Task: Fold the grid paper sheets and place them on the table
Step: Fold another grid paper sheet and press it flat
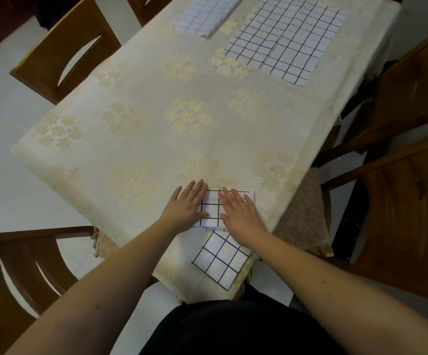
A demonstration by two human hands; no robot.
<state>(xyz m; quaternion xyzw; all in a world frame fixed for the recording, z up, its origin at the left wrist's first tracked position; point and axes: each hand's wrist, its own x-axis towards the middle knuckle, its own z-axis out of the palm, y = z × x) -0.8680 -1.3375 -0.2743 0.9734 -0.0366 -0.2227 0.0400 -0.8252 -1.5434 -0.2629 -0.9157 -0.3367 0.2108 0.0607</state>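
A small folded grid paper [211,208] lies near the table's front edge. My left hand [186,207] presses flat on its left side and my right hand [241,213] presses flat on its right side, fingers straight. Just below, a second folded grid paper [220,260] lies tilted at the table's corner, partly under my right wrist. At the far end a large unfolded grid sheet [287,39] lies flat. A folded pile of grid paper [205,14] sits left of it.
The table [143,111] wears a cream cloth with pale flower clusters. Wooden chairs stand around it: one at the far left [64,49], one at the near left [15,272], two on the right [400,201]. White floor shows left.
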